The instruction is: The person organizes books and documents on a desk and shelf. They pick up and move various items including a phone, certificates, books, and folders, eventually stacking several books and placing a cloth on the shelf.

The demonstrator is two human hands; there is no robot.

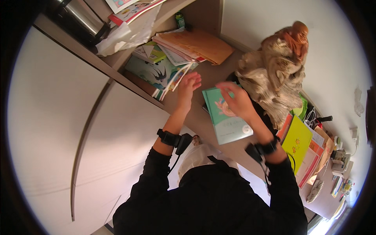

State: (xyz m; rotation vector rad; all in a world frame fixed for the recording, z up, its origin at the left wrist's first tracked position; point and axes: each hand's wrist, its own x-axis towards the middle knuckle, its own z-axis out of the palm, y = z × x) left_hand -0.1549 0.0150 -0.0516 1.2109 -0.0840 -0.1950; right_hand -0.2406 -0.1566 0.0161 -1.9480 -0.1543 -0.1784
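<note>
A teal and pale-green book with a pink drawing and writing on its cover lies on the brown desk top, with a dark edge of something showing beneath its left side. My right hand is over the book's upper right part, thumb and fingers apart. Whether it touches the cover is unclear. To the left, my left hand is raised above the desk, holding nothing, its fingers loosely bent. It is closest to a stack of picture books. Both wrists wear black strapped devices.
Right of the book stands a large driftwood carving with a reddish figure on top. Brown envelopes and papers fill the cubby behind. A steel kettle is on the shelf at upper left. Yellow-green folders lie at right.
</note>
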